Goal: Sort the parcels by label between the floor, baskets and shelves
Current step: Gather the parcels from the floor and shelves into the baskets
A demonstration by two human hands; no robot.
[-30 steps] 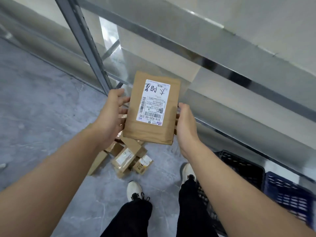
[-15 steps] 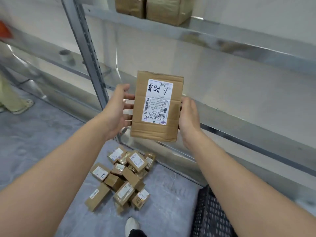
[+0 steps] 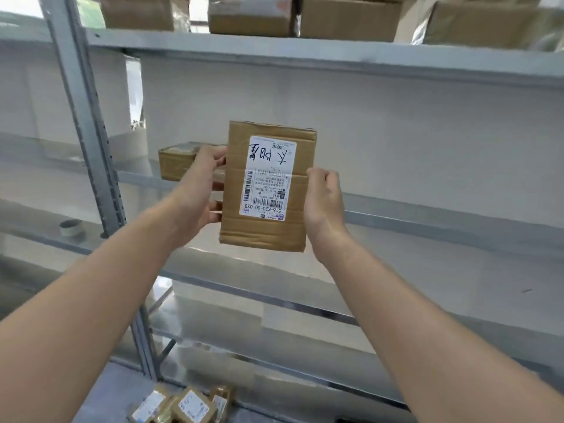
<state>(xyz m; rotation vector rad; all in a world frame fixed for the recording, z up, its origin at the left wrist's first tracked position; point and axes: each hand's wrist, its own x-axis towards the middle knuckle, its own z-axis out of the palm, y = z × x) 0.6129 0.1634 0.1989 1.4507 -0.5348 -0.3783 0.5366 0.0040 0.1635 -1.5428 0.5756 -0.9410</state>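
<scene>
- The flat brown parcel rests on nothing. It is held upright in the air in front of the middle shelf, toward that shelf's left end near the upright post. Its white label faces the camera with the print upside down.
- The left hand clasps the parcel's left edge, fingers curled round it. The right hand grips the right edge with the thumb on the front face; its other fingers are hidden behind.
- Handling, as a judgement: it is thin creased cardboard, so probably light, fairly stiff and easy to dent. The matte surface should not slip. The two long edges are the sound hold, while pressure on the flat face could crush it.
- Another parcel lies at the middle shelf's left end, just behind the left hand, so a spot to its right looks freer.
- Boxes line the top shelf, and small parcels lie on the floor.
</scene>
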